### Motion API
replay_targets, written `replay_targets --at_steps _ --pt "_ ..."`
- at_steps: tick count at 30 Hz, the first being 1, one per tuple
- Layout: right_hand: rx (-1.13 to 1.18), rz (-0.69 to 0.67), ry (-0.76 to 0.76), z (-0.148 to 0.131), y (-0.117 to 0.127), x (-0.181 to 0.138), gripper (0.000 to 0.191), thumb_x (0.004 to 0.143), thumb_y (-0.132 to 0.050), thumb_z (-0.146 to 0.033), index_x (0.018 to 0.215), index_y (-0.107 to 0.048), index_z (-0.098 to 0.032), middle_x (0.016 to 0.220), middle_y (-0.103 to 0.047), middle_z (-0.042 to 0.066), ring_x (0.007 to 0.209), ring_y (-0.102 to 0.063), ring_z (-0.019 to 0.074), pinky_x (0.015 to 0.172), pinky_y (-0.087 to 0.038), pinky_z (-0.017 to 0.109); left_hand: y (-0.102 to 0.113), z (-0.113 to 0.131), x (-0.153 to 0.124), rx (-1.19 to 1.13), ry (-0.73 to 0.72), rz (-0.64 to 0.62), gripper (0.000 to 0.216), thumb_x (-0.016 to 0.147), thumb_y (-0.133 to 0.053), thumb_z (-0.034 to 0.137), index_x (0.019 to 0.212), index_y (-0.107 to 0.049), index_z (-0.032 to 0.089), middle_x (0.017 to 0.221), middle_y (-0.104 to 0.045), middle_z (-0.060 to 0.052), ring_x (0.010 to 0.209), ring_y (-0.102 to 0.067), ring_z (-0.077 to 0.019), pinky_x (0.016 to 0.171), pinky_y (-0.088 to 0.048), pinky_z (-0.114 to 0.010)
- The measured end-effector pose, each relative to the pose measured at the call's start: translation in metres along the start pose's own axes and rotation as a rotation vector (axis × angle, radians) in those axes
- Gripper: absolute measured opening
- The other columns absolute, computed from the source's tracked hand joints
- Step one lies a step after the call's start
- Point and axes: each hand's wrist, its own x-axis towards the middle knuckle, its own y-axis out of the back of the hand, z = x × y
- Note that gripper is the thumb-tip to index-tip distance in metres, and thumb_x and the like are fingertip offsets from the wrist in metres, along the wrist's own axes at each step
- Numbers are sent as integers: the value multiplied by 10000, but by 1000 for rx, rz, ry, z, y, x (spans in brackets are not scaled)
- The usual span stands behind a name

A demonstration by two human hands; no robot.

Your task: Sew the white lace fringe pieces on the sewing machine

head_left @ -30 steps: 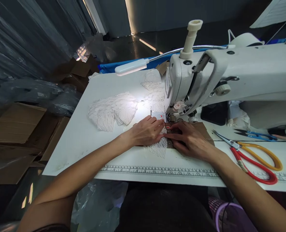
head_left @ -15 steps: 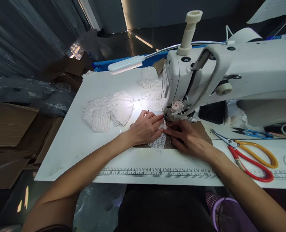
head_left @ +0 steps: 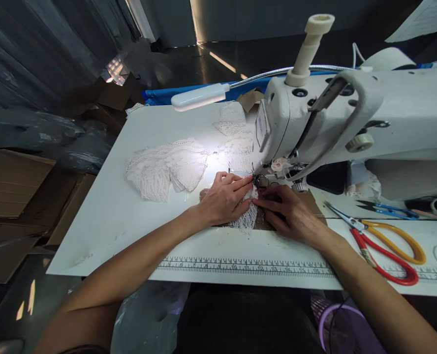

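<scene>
A white sewing machine stands on a white table. A small piece of white lace lies under its presser foot. My left hand presses flat on the left side of the lace, fingertips close to the needle. My right hand presses on the lace's right side, over a brown card. The fingers of both hands are stretched and pressed down on the fabric.
A pile of white lace pieces lies left of the machine, more lace behind. A gooseneck lamp lights the spot. Red and yellow scissors and blue snips lie right. A printed ruler runs along the front edge. Cardboard boxes stand left.
Both hands have slid the lace a little further toward the needle, so less of it shows in front of them. The view has shifted slightly.
</scene>
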Motion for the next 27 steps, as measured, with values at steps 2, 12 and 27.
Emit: replay_targets --at_steps 2,12,27 --pt "-3 -1 1 -1 1 1 369 927 -527 -201 1276 -642 -235 1162 -580 135 1086 -585 273 941 -522 486 -1 2 -1 10 2 11 369 967 -435 314 1270 -571 153 1415 -529 -117 1128 -539 -275 996 -338 -505" --pt "-75 -36 9 -4 4 1 387 918 -521 -196 1287 -624 -251 1172 -544 139 1063 -578 290 869 -553 491 -3 8 -1 19 -62 80 262 955 -427 195 1069 -659 151 1160 -674 -104 965 -600 -228 971 -388 -479" --pt "-205 -24 -50 -10 1 9 355 960 -432 -234 1231 -654 -174 1153 -524 190 1045 -595 341 840 -557 512 7 6 0 68 -27 -28 388 962 -414 354 1191 -638 135 1352 -585 -116 1044 -567 -299 886 -378 -508"
